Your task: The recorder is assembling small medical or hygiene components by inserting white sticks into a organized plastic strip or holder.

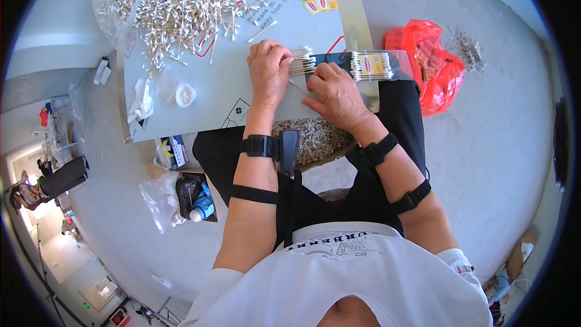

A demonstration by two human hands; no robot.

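Your left hand [269,69] is curled nearly closed around the left ends of some loose cotton swabs [302,60], toward the worktop's [212,88] right edge, apparently to keep them parallel. Your right hand [339,95] sits just beside them, half open with fingers bent; I cannot tell whether it grips anything. A clear packet of swabs [371,65] lies at the right edge. The big swab pile [187,6] fills the far-left corner, presumably leaving space before you.

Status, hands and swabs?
Left hand at the swab bundle's left end. Right hand by its right end. Packed swabs farther right. Loose swab between hands.
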